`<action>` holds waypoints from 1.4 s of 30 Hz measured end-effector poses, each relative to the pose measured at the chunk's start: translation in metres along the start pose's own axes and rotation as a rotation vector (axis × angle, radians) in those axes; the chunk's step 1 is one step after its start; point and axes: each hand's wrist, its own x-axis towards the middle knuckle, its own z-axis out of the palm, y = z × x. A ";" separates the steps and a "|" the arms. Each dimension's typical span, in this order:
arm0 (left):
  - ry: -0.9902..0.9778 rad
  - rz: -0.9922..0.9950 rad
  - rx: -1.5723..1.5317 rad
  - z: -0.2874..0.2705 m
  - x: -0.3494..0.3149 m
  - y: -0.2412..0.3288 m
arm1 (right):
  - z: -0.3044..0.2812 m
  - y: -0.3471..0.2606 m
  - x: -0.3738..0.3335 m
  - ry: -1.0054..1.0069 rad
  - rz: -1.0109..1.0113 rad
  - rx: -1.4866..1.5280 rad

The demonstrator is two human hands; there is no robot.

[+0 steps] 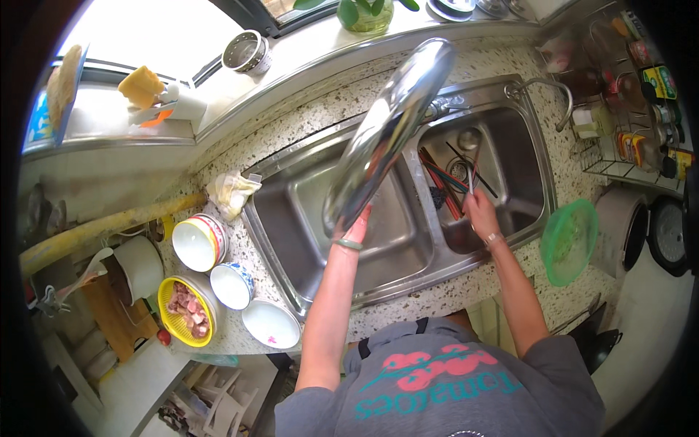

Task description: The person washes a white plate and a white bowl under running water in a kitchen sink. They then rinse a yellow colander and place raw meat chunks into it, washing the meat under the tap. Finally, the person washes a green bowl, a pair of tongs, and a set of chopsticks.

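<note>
My right hand [480, 213] reaches into the right basin of the steel sink [448, 234], closed round a thin metal utensil [470, 178]. Its far end runs toward a round metal bowl-shaped piece [469, 138], but I cannot tell whether the two join. Beside that hand, several dark and red chopsticks [439, 175] lie across the drain, with a dark scrubber [437, 197] by the divider. Over the left basin [306, 211] is my left hand [357, 227], a green bangle [348, 244] on its wrist. The large chrome faucet [389, 131] covers most of its fingers.
Bowls [233, 285] and a yellow basket [166, 320] of raw meat pieces stand left of the sink. A plastic bag [231, 193] lies at its left corner. On the right are a green plastic basket [570, 242], a rice cooker [622, 226] and a condiment rack [611, 164].
</note>
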 end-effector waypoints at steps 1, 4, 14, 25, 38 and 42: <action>0.036 0.044 0.099 0.002 -0.001 -0.003 | -0.014 -0.031 -0.028 -0.060 0.096 0.114; 0.095 0.104 0.308 0.022 -0.003 -0.016 | -0.024 -0.082 -0.114 -0.319 0.047 0.285; 0.230 0.288 1.297 -0.039 -0.013 0.021 | 0.105 -0.131 -0.143 -0.752 0.175 0.292; 0.396 0.508 2.000 0.014 -0.024 0.039 | 0.126 -0.129 -0.127 -0.716 0.165 0.148; 0.456 -0.068 0.735 -0.021 -0.027 -0.007 | 0.134 -0.133 -0.136 -0.862 0.509 0.616; 0.323 0.419 1.561 -0.011 -0.021 0.023 | 0.113 -0.134 -0.126 -0.999 0.605 0.715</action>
